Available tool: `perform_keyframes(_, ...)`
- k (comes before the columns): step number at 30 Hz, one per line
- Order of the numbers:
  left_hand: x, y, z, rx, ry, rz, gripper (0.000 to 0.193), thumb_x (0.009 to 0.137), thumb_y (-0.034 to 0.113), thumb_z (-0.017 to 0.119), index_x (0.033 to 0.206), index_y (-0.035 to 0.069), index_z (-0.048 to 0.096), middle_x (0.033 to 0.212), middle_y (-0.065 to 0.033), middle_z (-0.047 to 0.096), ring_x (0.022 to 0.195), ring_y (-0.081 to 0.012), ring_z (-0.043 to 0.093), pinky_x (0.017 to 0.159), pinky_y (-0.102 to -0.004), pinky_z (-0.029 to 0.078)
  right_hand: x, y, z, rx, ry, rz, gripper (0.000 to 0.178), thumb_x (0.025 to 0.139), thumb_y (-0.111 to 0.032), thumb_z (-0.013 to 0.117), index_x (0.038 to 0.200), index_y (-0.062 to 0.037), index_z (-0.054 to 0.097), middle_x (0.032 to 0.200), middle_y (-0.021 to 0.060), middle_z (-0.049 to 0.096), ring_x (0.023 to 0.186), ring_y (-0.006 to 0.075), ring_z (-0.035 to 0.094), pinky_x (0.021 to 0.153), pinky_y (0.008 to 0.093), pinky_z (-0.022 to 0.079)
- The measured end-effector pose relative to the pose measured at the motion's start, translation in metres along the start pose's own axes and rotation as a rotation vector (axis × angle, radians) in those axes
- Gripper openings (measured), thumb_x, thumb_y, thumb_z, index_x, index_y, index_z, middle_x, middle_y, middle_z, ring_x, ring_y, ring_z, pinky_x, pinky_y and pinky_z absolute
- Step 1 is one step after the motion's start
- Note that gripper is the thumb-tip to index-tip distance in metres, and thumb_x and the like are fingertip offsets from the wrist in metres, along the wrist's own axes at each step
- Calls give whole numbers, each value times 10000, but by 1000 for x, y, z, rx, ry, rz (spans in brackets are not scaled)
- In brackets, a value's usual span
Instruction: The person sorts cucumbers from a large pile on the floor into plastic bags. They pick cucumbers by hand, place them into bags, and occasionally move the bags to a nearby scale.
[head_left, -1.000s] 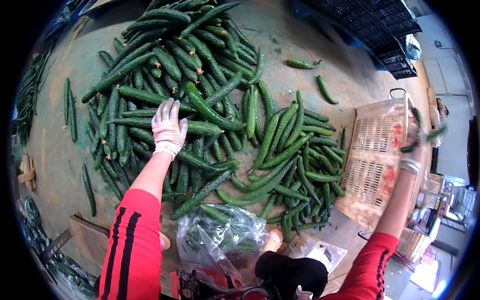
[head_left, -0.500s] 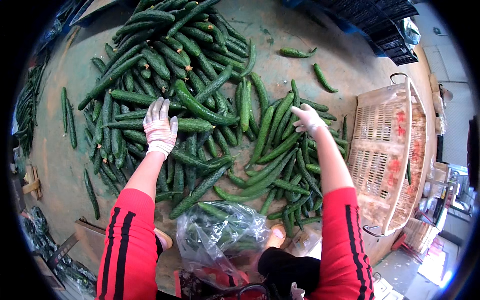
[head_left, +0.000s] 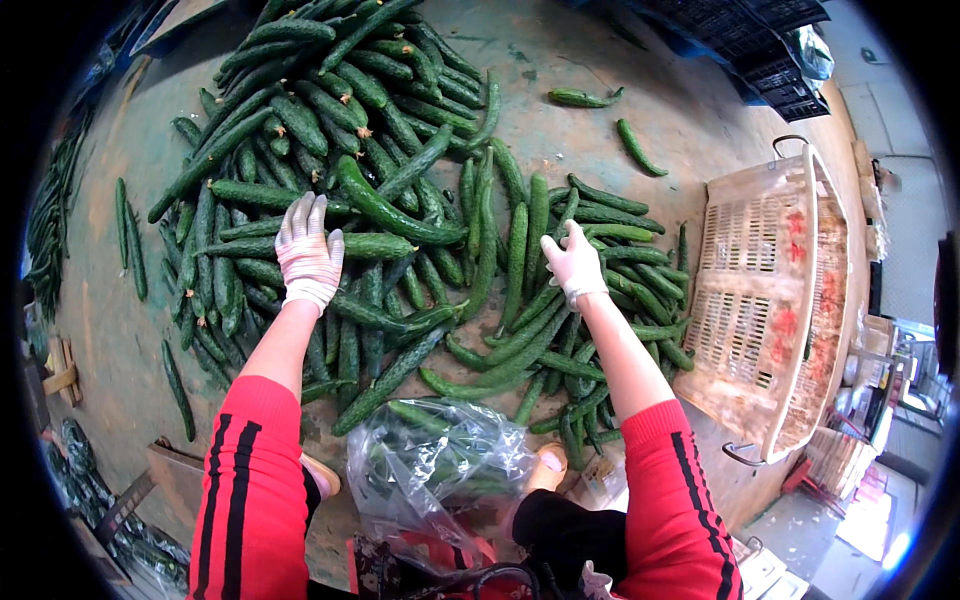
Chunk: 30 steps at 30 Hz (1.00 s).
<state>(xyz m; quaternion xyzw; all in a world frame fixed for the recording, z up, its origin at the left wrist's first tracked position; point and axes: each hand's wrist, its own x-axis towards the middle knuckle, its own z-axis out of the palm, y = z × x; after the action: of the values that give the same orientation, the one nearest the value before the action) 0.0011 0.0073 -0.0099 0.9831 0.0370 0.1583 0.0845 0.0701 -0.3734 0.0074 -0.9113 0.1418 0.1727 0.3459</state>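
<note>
My left hand (head_left: pixel 308 252), in a white glove, lies with fingers stretched over a dark green cucumber (head_left: pixel 372 247) on the large pile (head_left: pixel 300 120). My right hand (head_left: pixel 575 266), also gloved, is above the smaller heap of cucumbers (head_left: pixel 640 280) to the right. Its thumb and forefinger are apart, close to the upper end of a cucumber (head_left: pixel 569 207); its other fingers are partly hidden. Between my forearms, near my feet, sits a clear plastic bag (head_left: pixel 440 460) with several cucumbers inside.
To the right, a cream plastic crate (head_left: pixel 745 290) with metal handles is tipped on its side. Black crates (head_left: pixel 770 70) are stacked at the far right. Loose cucumbers (head_left: pixel 638 148) lie on the floor, and one (head_left: pixel 178 390) rests at the left.
My right hand has moved left and slightly down across the smaller heap, where some cucumbers have shifted. My left hand stays on the same cucumber. The whole view has shifted slightly.
</note>
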Motion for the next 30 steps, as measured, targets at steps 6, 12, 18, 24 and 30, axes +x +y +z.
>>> perform_keyframes(6,1,6,-4,-20,8,6,553,804,193,552,1329,91,413,1352,-123,416,1247,-322,383,1049,-440,308,34,-7,-2,-192,-77,157,595,778,-308,679,1202,57,475,982,209,650,749,269,654,630,365,547)
perform_keyframes(12,3,5,-6,-22,7,18,540,800,168,553,1318,85,426,1346,-125,423,1244,-326,387,1040,-443,318,32,-26,14,-529,-26,98,600,725,-407,694,1090,29,503,1005,238,644,959,355,631,849,413,496)
perform_keyframes(18,3,6,-3,-5,7,35,553,802,223,548,1323,93,416,1359,-106,411,1258,-306,376,1042,-437,307,29,0,25,-83,73,45,677,683,-271,730,1251,-32,449,1069,183,639,1000,304,621,893,366,476)
perform_keyframes(24,-2,-4,-7,45,-6,14,553,799,207,553,1322,87,419,1363,-106,409,1263,-305,373,1042,-438,307,22,-29,-32,259,-47,-48,366,797,-363,619,920,-19,652,820,125,661,795,230,618,758,366,481)
perform_keyframes(30,4,11,-2,-1,-15,35,536,819,159,545,1334,93,411,1368,-126,405,1262,-326,372,1047,-450,304,89,55,-139,-671,18,32,590,816,-527,564,1161,-50,600,1125,192,623,1073,334,584,948,413,441)
